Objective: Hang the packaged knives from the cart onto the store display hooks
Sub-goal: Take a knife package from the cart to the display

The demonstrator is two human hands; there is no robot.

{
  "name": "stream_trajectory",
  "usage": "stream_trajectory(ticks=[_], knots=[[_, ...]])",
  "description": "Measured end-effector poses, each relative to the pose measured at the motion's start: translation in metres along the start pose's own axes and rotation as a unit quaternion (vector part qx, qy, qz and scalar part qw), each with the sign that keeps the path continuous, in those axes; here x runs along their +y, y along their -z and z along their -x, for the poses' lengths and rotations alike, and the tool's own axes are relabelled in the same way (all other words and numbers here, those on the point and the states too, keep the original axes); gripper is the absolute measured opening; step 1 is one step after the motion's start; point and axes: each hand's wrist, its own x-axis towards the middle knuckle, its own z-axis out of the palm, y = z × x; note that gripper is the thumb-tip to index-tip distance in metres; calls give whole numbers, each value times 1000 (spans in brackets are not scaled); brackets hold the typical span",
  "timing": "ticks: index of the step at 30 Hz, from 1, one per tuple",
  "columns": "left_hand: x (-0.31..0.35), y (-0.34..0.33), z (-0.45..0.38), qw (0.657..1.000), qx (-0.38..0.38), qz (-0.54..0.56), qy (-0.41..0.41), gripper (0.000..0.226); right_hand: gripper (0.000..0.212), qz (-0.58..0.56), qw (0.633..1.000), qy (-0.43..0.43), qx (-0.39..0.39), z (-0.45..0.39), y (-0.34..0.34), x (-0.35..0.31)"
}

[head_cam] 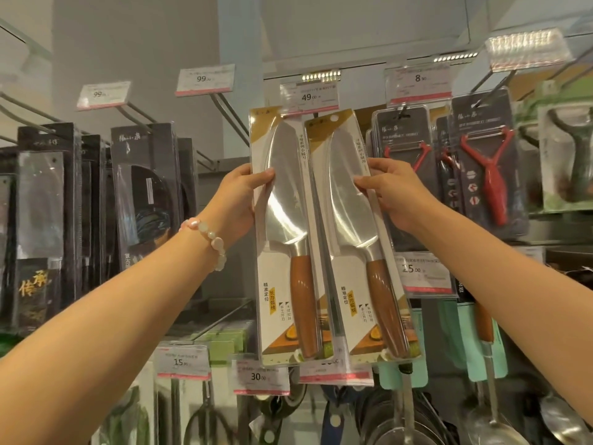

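Note:
Two packaged knives with wooden handles are held up side by side in front of the display. My left hand grips the left edge of the left knife package at blade height. My right hand grips the right edge of the right knife package. Both package tops reach the 49.00 price tag on the display hook. The right package's hang hole shows just below the tag. The hook itself is hidden behind the tag and the packages.
Black boxed knives hang at the left under 99 tags. Red peelers in dark packs hang at the right under an 8.90 tag. Lower rows carry price tags and hanging ladles. The cart is out of view.

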Motion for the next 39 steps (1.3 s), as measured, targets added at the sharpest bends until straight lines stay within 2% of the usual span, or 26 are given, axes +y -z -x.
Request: stream_trajectory(ticks=[4,9,14,19,22,27,39], knots=[[1,-1,-3,1000,-6,9,-5,21,44,-11,1000,6,-7,-4,-5,-3],[5,1,-6,1000,-10,16,-10,17,35,5,1000,16,-12,-9,-8,-4],[9,3,-8,1000,-11,17,-12,14,28,-28,999,23,-30,-12,-14,-8],[10,3,-8,1000,-5,9,-15,14,27,-37,999,7,-28,-19,-19,-10],[11,4,-9,1000,-1,-2,-13,20,19,-38,999,-3,-30,-21,-21,-9],[12,3,-8,1000,3,1,-11,20,30,-50,998,-15,-41,-26,-23,-6],[11,0,-9,1000,2,18,-4,19,30,-59,998,-2,-22,-38,-27,-1]])
